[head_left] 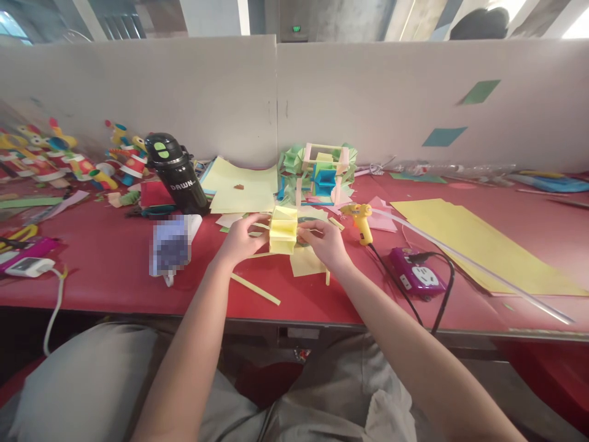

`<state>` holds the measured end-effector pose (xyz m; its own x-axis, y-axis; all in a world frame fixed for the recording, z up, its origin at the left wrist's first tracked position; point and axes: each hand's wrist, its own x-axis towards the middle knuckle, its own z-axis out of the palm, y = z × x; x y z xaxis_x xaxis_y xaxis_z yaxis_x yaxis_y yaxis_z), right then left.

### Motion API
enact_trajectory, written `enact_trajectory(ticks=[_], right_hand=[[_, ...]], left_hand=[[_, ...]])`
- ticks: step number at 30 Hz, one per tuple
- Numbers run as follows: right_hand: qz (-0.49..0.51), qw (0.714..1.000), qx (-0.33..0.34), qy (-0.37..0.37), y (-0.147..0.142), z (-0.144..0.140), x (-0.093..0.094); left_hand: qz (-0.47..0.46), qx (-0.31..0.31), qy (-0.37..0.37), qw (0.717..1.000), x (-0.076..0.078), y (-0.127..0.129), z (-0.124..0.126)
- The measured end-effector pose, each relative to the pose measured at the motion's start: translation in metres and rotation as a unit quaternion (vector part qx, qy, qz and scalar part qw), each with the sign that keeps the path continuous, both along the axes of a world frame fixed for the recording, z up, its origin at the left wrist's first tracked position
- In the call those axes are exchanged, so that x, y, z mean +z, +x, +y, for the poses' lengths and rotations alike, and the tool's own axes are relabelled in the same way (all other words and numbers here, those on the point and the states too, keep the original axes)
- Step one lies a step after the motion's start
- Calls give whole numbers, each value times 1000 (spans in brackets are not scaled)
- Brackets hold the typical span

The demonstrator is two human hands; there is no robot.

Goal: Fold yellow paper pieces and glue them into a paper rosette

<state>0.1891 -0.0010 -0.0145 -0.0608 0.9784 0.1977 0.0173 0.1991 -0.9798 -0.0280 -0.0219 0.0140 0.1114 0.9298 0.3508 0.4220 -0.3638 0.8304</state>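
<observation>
Both hands were clamped on a folded yellow paper piece (pixel 283 229), left hand (pixel 240 240) and right hand (pixel 324 242) pinching opposite sides, just left of the glue gun (pixel 360 220). Apparently mid-folding; next needed steady, even creasing.

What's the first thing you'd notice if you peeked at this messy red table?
Right in the middle, the left hand and right hand hold a folded yellow paper piece between them above the red table. Behind it stands a green, pink and blue paper model, and a yellow glue gun rests just right of the hands.
</observation>
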Motion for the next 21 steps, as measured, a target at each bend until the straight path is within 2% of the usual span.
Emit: enact_trajectory(ticks=[6, 16, 21], right_hand=[[-6, 1000, -2, 17, 1, -2, 3], [-24, 1000, 13, -4, 1, -3, 4], [-54, 998, 8, 33, 1, 0, 1]], left_hand=[[-7, -18, 11, 1000, -1, 1, -3], [8, -31, 0, 999, -2, 0, 0], [6, -32, -7, 999, -3, -1, 1]])
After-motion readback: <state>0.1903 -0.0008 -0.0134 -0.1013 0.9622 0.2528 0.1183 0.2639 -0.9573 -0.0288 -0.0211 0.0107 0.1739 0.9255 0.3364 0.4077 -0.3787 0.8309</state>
